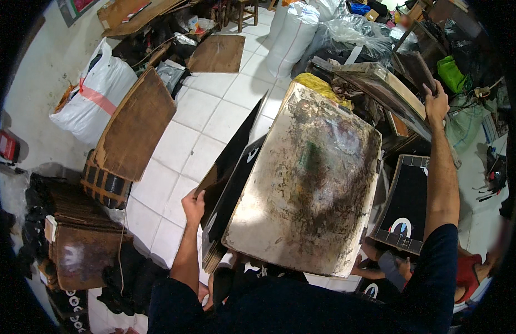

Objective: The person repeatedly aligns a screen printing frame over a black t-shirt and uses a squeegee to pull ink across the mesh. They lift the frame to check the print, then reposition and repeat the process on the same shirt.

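My left hand [193,207] grips the lower left edge of a thin dark board [227,150], fingers curled round it. The board stands tilted beside a large, paint-stained, whitish worktop [302,183]. Stretched far to the right, my right hand [436,104] is closed on the near end of a dark, flat, bar-like piece [415,68]; its exact kind is unclear. Left of that hand, a wooden-edged frame [374,83] leans at a slant over the worktop's far right corner. Black panels with white print [405,200] lie right of the worktop.
Bare brown boards [135,125] and a white sack [96,92] stand on the left. A stack of boards [88,245] is at lower left. Tall white sacks [294,39] stand on the tiled floor ahead. Another person's hand [403,268] shows at lower right.
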Demonstrator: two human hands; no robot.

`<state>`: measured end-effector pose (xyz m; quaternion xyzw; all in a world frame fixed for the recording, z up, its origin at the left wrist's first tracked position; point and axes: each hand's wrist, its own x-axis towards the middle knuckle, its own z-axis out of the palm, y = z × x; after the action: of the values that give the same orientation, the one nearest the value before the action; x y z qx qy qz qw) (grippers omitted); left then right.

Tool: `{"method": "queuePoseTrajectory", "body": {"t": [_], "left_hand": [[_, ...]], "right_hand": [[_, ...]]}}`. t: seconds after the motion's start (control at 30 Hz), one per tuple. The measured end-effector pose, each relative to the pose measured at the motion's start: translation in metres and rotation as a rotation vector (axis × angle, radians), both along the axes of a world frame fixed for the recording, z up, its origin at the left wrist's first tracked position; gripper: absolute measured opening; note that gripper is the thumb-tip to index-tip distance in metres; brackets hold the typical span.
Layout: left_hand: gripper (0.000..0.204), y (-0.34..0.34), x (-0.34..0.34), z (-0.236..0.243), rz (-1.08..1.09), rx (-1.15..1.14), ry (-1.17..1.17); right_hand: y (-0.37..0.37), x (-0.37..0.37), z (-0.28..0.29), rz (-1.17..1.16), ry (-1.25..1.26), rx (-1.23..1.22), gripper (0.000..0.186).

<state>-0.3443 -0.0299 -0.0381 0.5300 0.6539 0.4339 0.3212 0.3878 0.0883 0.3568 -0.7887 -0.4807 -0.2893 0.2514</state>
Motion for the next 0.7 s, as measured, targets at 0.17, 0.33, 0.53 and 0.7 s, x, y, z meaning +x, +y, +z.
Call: {"method": "queuePoseTrajectory", "body": {"t": [0.17,0.33,0.53,0.7], "left_hand": [[0.013,0.050,0.067,0.080,-0.018,0.478,0.267],[0.014,0.056,0.072,0.184,0.068,0.349,0.138],[0.014,-0.027,0.091,0.276,-0.077,0.632,0.376],[0.033,-0.104,0.157,0.279,-0.481,1.013,0.387]], "right_hand": [[-0.003,-0.008,0.000,-0.008,-0.021,0.010,0.043],[-0.002,-0.018,0.002,0.011,-0.030,0.040,0.041],[0.013,-0.014,0.017,-0.034,-0.047,0.036,0.042],[0.025,-0.007,0.026,0.010,-0.022,0.022,0.043]]}}
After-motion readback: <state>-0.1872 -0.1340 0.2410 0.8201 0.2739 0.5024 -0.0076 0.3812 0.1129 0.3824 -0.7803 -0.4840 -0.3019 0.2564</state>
